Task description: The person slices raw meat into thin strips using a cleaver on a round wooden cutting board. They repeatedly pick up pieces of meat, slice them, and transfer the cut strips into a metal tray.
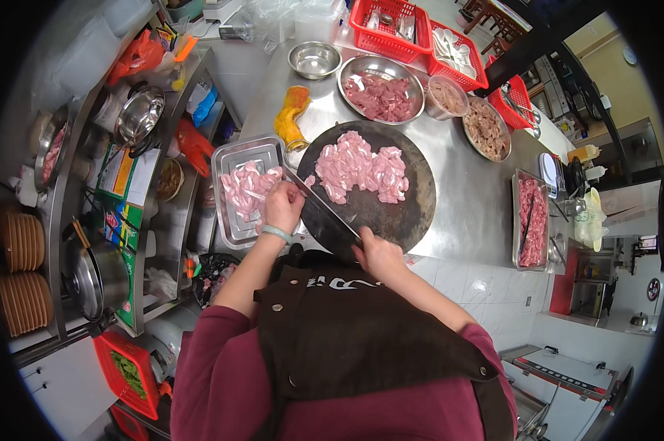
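My right hand (380, 253) grips the handle of a kitchen knife (329, 210), whose long blade slants up and left over the near left part of a round, dark chopping board (403, 220). Close to the blade's far end, my left hand (283, 206) has its fingers curled at the right side of a rectangular steel tray (225, 220); whether they pinch meat is hidden. Pale pink meat pieces (248, 184) lie in this tray. A larger heap of cut pale meat (354, 165) covers the far part of the board.
A yellow cloth (292, 118), an empty steel bowl (314, 60) and a bowl of darker red meat (380, 96) stand beyond the board. A plastic tub (446, 98) and a tray of minced or chopped meat (531, 220) are to the right. Metal shelving (169, 242) stands left.
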`<state>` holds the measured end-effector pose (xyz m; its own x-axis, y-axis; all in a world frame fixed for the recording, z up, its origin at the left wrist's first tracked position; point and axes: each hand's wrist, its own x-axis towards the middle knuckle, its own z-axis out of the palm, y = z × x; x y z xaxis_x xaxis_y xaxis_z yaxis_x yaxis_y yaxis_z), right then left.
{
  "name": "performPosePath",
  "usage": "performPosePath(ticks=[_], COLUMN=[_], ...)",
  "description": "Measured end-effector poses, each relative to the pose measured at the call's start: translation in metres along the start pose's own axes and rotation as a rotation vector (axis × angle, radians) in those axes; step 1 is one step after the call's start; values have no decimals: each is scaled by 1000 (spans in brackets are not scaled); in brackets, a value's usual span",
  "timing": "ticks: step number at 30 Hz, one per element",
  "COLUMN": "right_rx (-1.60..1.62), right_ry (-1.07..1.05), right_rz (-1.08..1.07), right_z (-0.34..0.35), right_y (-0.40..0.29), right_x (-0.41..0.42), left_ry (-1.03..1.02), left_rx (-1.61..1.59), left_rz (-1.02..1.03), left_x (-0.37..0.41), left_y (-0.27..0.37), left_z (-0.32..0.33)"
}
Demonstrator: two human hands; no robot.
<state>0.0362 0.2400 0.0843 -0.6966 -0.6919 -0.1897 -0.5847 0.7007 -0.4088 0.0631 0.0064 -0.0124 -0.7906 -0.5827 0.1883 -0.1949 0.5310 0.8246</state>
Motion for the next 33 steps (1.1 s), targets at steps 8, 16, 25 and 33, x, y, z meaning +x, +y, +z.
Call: performPosePath(ticks=[8, 16, 25, 33], right_rx=[150, 110, 249, 302], right_ry=[20, 188, 212, 164], right_rz=[77, 196, 191, 146], right_z=[-6, -10, -11, -11], right_y=[25, 39, 38, 25], right_x=[-40, -26, -30, -37], left_ry=[-65, -246, 14, -44], left_rx=[183, 360, 80, 240], left_rz=[-4, 187, 290, 265], left_x=[-4, -5, 42, 35], left_y=[6, 2, 59, 32], left_z=[-6, -34, -17, -4])
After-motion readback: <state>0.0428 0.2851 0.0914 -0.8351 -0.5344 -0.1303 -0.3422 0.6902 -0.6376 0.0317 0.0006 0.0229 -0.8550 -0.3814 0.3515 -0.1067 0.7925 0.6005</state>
